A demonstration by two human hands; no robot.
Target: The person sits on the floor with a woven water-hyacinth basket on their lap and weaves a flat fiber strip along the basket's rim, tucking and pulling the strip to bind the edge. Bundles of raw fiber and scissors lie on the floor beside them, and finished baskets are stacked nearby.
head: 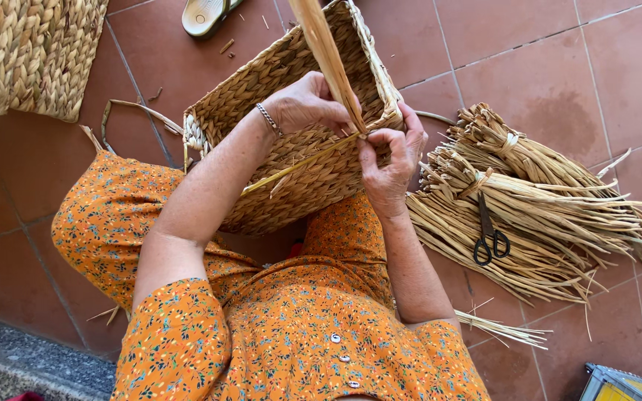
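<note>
Orange floral cloth of the person's dress [291, 334] fills the nearest part of the view, spread over the knees on a red tiled floor [544, 67]. Resting on the lap, a rectangular woven basket [291, 160] lies tilted on its side, its open mouth turned away from the person. Both hands meet at its upper rim: the left hand [307, 104], a bracelet at the wrist, pinches a broad flat straw strand [326, 52] that rises steeply upward; the right hand [390, 160] grips the same strand with fingers curled tight where it enters the rim. Just beside the right forearm lie tied bundles of dried reed [536, 200] on the floor, black scissors [490, 236] resting on top. Farther off, a woven mat [27, 52] occupies the floor's far left corner, a sandal [206, 15] near the far edge.
</note>
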